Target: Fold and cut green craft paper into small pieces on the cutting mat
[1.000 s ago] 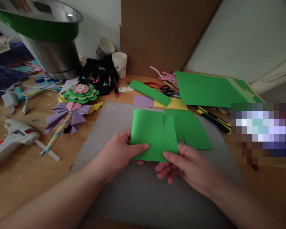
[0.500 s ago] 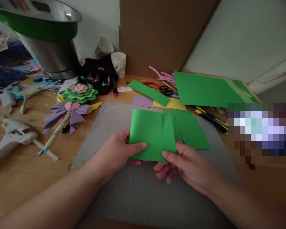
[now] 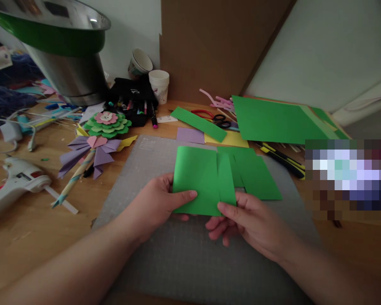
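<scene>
A folded sheet of green paper [image 3: 197, 176] is held between both hands above the grey cutting mat [image 3: 139, 169]. Its left side curves over in a soft fold, and a narrower flap shows along its right side. My left hand [image 3: 160, 197] pinches the left lower part, thumb on top and fingers underneath. With thumb and fingers, my right hand [image 3: 244, 216] grips the lower right corner; its other fingers curl below. Beyond the held sheet, more green paper pieces [image 3: 260, 178] lie on the mat.
A glue gun [image 3: 25, 178] and a paper flower [image 3: 108, 123] lie left. Behind the mat are a green strip [image 3: 198, 123], scissors [image 3: 221, 121], paper cups [image 3: 159, 84] and a pencil case [image 3: 131, 91]. A cutter knife [image 3: 282, 161] and large green sheets [image 3: 273, 118] lie right.
The flap on the right side of the held paper lies flatter, where its top was bulging before. Both hands keep nearly the same place and grip.
</scene>
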{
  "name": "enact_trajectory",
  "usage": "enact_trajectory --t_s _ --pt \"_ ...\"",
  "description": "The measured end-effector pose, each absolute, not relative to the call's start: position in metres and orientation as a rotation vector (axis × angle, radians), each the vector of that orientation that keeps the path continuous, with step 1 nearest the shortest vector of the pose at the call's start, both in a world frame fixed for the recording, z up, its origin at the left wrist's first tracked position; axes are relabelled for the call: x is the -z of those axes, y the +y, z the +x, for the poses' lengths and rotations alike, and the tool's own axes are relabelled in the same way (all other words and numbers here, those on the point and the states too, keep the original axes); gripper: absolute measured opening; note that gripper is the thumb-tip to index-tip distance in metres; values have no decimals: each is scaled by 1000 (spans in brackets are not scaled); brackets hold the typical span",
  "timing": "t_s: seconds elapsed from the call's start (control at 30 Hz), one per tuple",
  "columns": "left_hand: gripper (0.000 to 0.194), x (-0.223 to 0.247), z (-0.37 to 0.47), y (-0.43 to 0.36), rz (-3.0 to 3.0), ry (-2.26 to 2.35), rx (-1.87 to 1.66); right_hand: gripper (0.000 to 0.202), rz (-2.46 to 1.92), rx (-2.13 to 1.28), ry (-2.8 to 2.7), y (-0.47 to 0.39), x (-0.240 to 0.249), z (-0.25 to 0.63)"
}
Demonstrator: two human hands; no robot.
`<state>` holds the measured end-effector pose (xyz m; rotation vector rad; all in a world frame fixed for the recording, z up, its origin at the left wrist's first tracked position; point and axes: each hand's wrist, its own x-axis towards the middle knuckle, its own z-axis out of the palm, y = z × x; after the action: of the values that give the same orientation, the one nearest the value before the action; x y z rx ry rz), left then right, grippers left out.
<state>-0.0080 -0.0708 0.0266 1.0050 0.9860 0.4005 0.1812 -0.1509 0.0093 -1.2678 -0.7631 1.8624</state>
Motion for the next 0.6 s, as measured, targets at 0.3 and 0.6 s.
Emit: enact_trajectory --t_s 0.3,0.6 --pt "29 -26 -8 -71 1014 973 -400 24 -1271 -1858 -764 -150 -10 182" --pt "30 -24 -9 -70 1004 980 -400 36 -1419 -1815 -881 -150 -11 191"
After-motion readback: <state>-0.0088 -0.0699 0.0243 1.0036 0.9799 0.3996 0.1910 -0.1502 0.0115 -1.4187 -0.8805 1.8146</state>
